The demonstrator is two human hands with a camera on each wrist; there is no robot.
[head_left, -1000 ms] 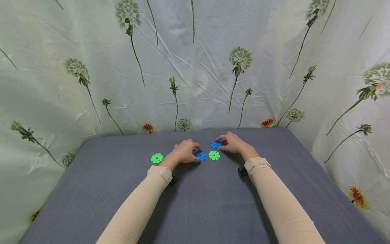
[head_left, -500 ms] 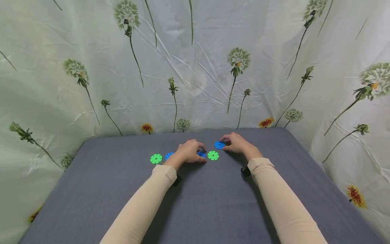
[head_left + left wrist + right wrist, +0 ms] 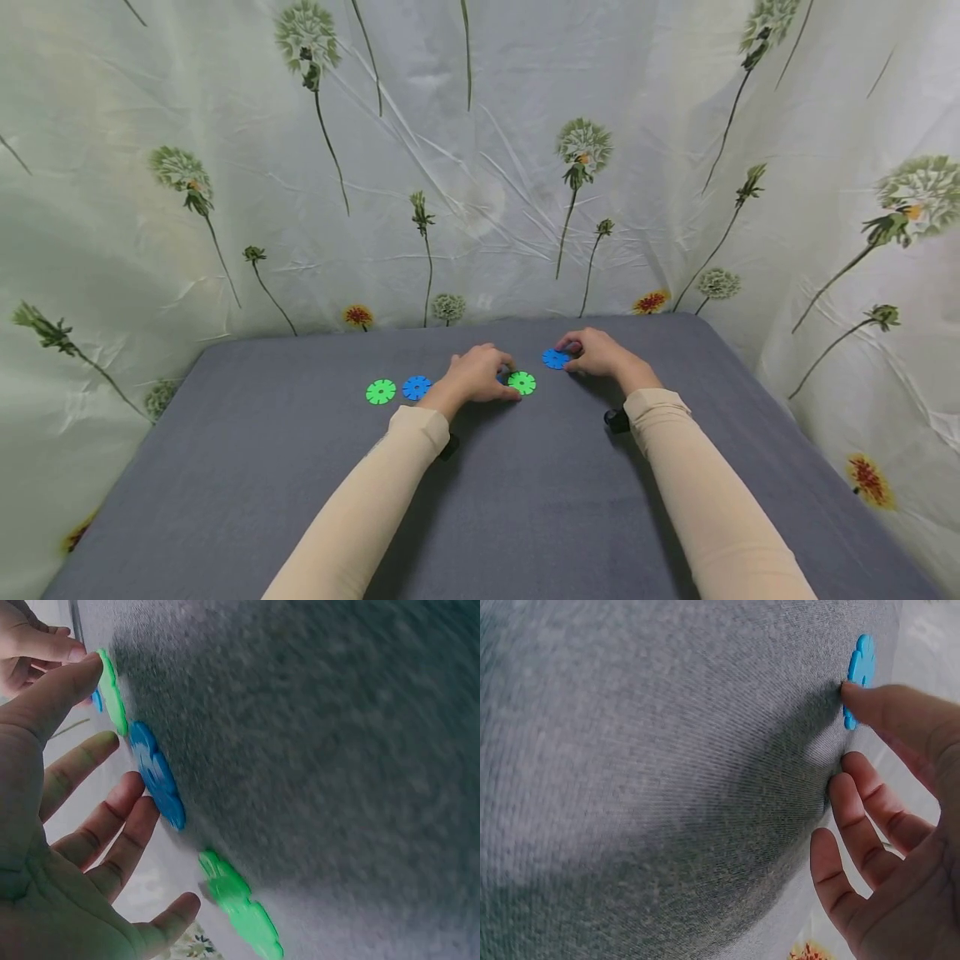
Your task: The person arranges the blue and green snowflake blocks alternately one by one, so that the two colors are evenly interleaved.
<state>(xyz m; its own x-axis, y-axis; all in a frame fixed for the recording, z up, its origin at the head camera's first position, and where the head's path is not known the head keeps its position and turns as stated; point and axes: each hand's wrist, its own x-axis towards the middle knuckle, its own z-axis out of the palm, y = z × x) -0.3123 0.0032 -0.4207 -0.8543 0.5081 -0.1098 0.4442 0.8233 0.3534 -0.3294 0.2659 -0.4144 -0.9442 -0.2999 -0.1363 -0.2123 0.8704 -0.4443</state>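
Thumb and index finger of my right hand (image 3: 602, 354) pinch the edge of a blue notched plastic disc (image 3: 555, 359); its other fingers are loosely bent over the cloth in the right wrist view. My left hand (image 3: 474, 375) is low over the row of discs, fingers spread. Its thumb and index fingertips lie at either side of a green notched disc (image 3: 522, 383). Behind that hand, a second blue disc (image 3: 157, 776) and another green disc (image 3: 240, 907) show in the left wrist view, mostly hidden from the head.
Left of the left hand lie a blue disc (image 3: 417, 387) and a green disc (image 3: 381, 392). Everything lies near the far edge of a grey cloth-covered table (image 3: 517, 508). A pale curtain with dandelion prints (image 3: 480, 192) hangs right behind it.
My right hand has drawn its blue disc to the right, away from the row. The left hand has slid right, from around the blue disc to the green one beside it.
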